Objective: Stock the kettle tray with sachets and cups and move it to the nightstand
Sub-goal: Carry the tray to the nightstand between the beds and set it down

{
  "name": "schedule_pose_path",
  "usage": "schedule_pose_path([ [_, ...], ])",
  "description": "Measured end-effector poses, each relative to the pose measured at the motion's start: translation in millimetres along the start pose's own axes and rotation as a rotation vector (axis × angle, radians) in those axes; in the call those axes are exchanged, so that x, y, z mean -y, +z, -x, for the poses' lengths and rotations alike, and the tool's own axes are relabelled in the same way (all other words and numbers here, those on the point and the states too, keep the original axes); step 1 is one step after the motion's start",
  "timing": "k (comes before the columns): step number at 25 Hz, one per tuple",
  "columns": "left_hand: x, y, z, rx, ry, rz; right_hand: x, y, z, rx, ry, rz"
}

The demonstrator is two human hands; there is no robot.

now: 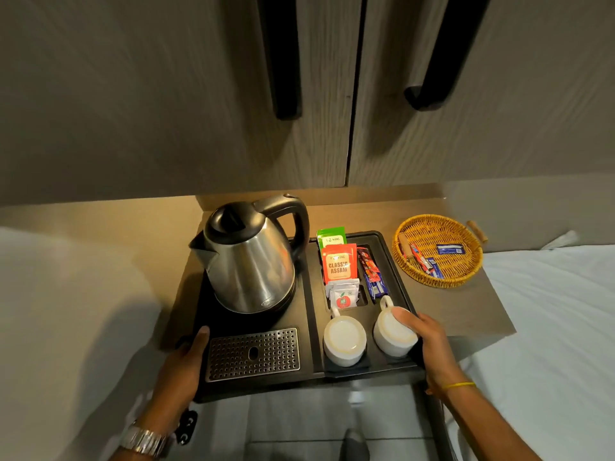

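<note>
A black kettle tray (311,294) rests on the wooden nightstand top (466,304), its front edge hanging over. On it stand a steel kettle (248,261), upright tea sachets (337,264), coffee and sugar sticks (372,276), and two white cups turned upside down (344,341). My left hand (186,361) grips the tray's left front edge. My right hand (429,341) holds the tray's right front edge, with the thumb lying on the right cup (389,334).
A wicker basket (439,251) with a few leftover sachets sits on the nightstand to the tray's right. White bedding (549,327) lies to the right, a pale wall to the left. Cupboard doors with black handles (283,61) hang overhead.
</note>
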State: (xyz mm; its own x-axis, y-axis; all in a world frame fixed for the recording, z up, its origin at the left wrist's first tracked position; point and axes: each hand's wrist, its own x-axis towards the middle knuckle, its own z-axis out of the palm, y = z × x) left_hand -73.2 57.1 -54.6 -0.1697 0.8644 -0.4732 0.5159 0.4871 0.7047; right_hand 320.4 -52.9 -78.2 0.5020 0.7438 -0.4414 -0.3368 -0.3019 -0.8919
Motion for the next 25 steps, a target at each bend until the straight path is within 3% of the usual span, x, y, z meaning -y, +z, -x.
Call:
schedule_pose_path([
  [4, -20, 5, 9, 0.023, 0.095, -0.005, 1, -26, 27, -0.056, -0.009, -0.045],
  [10, -73, 70, 28, 0.260, 0.329, -0.119, -13, -109, 139, -0.322, -0.118, -0.185],
  [13, -103, 116, 63, 0.473, 0.428, -0.277, -34, -151, 222, -0.564, -0.163, -0.256],
  [19, -123, 224, 191, 0.891, 0.824, -0.486, -97, -199, 397, -1.064, -0.243, -0.387],
  [25, -85, 294, 347, 1.221, 0.959, -0.676, -182, -195, 557, -1.495, -0.257, -0.544],
])
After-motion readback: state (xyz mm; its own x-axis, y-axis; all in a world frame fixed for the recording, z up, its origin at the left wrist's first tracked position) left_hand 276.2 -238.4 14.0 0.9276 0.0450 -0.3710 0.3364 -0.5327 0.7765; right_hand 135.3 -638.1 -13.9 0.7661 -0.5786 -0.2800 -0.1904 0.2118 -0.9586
